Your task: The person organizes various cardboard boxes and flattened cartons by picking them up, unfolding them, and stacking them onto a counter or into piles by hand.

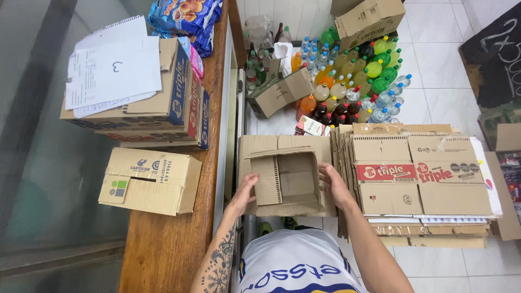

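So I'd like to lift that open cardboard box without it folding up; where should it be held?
Hold the open cardboard box by its two opposite side walls, from left and right, as the left hand and right hand do. Its flaps look loose, so they would probably bend.

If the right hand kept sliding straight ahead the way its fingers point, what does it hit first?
The right hand grips the open brown cardboard box; beyond its fingertips comes the small red-and-white carton, then probably the bottles, though depth is unclear.

A single head-worn camera is looking steeply down from close above, facing the white tiled floor (434, 65) beside the long brown wooden table (163, 244).
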